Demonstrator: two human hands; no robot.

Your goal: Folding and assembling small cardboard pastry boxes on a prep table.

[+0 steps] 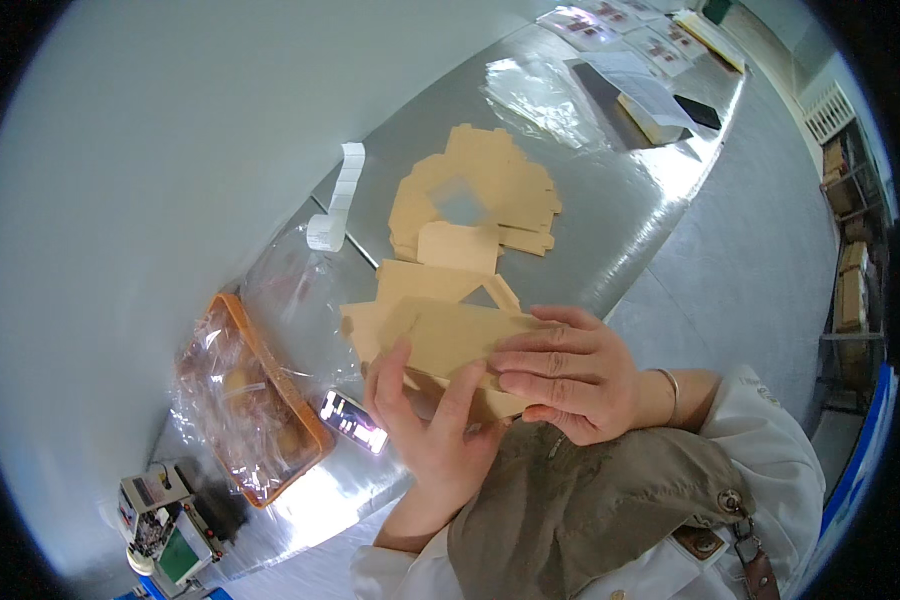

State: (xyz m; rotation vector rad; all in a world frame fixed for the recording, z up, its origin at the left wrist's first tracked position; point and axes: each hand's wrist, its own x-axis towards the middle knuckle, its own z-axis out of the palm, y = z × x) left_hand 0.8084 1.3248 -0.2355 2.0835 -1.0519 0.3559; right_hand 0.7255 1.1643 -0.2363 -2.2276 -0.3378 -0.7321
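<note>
A partly folded kraft cardboard box (457, 330) is between my two hands, close in front of my body. My left hand (439, 431) grips its near side, with fingers spread along the edge and over the top panel. My right hand (570, 375) lies across the right end of the box, fingers flat on the top. What its thumb does underneath is hidden. Beyond the box, flat kraft box blanks (510, 172) lie overlapped in a fan on the metal table (570, 277). One flap (457, 246) of the held box reaches over their near edge.
An orange basket (300, 405) with plastic-wrapped goods stands left, beside a lit phone (353, 421). Behind are a label roll (326, 232) and clear plastic bags (544, 105). Papers (637, 82) lie at the far end. A sealing or coding machine (169, 521) sits lower left.
</note>
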